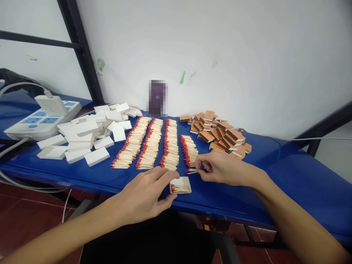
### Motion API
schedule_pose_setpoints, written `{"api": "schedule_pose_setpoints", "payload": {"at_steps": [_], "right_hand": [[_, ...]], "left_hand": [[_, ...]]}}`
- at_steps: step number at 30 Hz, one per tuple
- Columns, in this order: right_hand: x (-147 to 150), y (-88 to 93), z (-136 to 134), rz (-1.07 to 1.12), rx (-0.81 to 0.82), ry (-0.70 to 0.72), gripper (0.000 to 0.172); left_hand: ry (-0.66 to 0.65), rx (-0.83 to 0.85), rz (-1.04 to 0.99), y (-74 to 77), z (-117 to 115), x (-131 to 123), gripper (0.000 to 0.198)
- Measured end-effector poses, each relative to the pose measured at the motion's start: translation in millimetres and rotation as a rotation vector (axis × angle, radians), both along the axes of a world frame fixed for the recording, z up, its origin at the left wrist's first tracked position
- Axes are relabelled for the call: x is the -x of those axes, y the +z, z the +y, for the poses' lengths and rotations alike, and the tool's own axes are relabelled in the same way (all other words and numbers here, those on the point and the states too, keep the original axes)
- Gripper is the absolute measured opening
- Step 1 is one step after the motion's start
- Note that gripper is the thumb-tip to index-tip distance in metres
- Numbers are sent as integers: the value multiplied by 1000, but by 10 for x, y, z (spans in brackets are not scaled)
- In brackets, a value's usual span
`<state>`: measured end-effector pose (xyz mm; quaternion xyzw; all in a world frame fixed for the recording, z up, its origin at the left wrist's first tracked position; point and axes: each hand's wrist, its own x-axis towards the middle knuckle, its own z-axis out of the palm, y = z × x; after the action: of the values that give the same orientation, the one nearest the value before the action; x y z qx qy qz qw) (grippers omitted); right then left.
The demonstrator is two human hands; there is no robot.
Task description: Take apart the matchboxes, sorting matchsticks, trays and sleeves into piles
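A small white tray [185,180] holding several red-tipped matches [180,189] lies near the front edge of the blue table. Around its left end are the thumb and fingers of my left hand [150,192], which grips it. My right hand [220,167] pinches the plain ends of a few matches [191,171] just behind the tray, at the near end of the shortest match row [188,148]. Three longer rows of matches [170,143] lie to the left, red heads facing left.
White empty trays [96,157] are heaped at the left beside a power strip [41,121] with cables. Orange-brown matchbox sleeves [209,115] form a pile behind my right hand. A pixelated dark rectangle [157,98] stands against the wall. Black metal posts [86,55] rise at the left.
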<state>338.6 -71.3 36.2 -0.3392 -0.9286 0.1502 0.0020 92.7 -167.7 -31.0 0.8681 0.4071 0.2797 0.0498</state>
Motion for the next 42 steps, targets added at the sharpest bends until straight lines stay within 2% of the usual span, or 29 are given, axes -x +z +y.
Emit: {"api": "schedule_pose_setpoints", "payload": {"at_steps": [4,7,11,15,19,25,36,42], "right_hand": [[68,5,-107,149,51,18,5],[200,-44,-213,152,123,50,4],[288,-76,-279,91,109,67,8],[164,-51,-206,128,23,18,14],[48,-55,-101,-1,-112,-61,15],[54,-61,-60,-101,-143,-66,13],[9,-69,-25,-60,-198,-64,25],[-3,-49,-22,-78,-177,-25,20]], "left_hand": [[13,8,-24,1,1,-5,39],[12,18,-33,-3,5,-1,43],[-28,-4,-20,-22,14,9,28],[-40,-20,9,-46,20,13,21],[-40,-31,18,-48,29,13,21],[-44,-38,15,-47,22,16,22],[-52,-21,17,-42,24,22,23],[-55,-35,11,-33,33,13,22]]}}
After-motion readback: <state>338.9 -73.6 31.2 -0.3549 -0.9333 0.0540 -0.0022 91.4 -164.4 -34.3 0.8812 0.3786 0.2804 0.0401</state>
